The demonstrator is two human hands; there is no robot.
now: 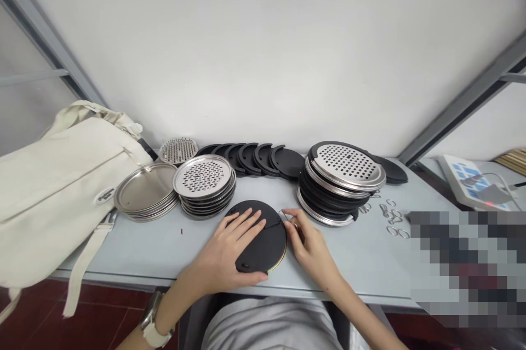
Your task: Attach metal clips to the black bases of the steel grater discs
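Note:
A round black disc (pixel 269 243) lies flat near the front edge of the table, with a thin golden rim showing at its lower right. Across its left half rests my left hand (pixel 232 254), palm down, fingers stretched out and the thumb by the lower edge. My right hand (pixel 304 237) is at the disc's right edge, thumb and fingers pinched on a small metal ring (pixel 281 214). The ring is at a small fitting on the disc's upper right; whether it passes through cannot be made out.
Left stand stacks of plain metal lids (pixel 146 188) and perforated metal grater plates (pixel 203 177), beside a cream backpack (pixel 61 191). Black discs (pixel 287 162) overlap along the wall. Right are a tall mixed stack (pixel 339 196), loose metal rings (pixel 392 216) and a white-blue box (pixel 472 180).

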